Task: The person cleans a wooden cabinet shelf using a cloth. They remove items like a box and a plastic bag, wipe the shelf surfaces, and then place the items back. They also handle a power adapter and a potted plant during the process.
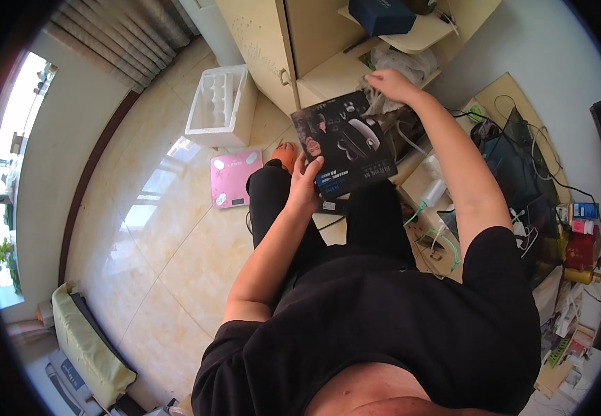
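Note:
My left hand [306,179] grips the near left edge of a black printed cardboard box [350,148], thumb on its top face. The box is tilted above my knees and shows a person's picture, pale product images and writing. At its far right corner, my right hand [391,86] pinches a crumpled greyish cloth [381,104], which hangs down against the box. Behind that hand, a clear plastic bag [404,61] lies in the lower part of an open cream cabinet [326,83].
A white foam box [222,136] with a moulded insert stands on the tiles beside a pink bathroom scale [235,179]. To my right are a white power strip [432,193], tangled cables and a dark glass top [519,171]. A dark blue box [382,16] sits on the cabinet shelf.

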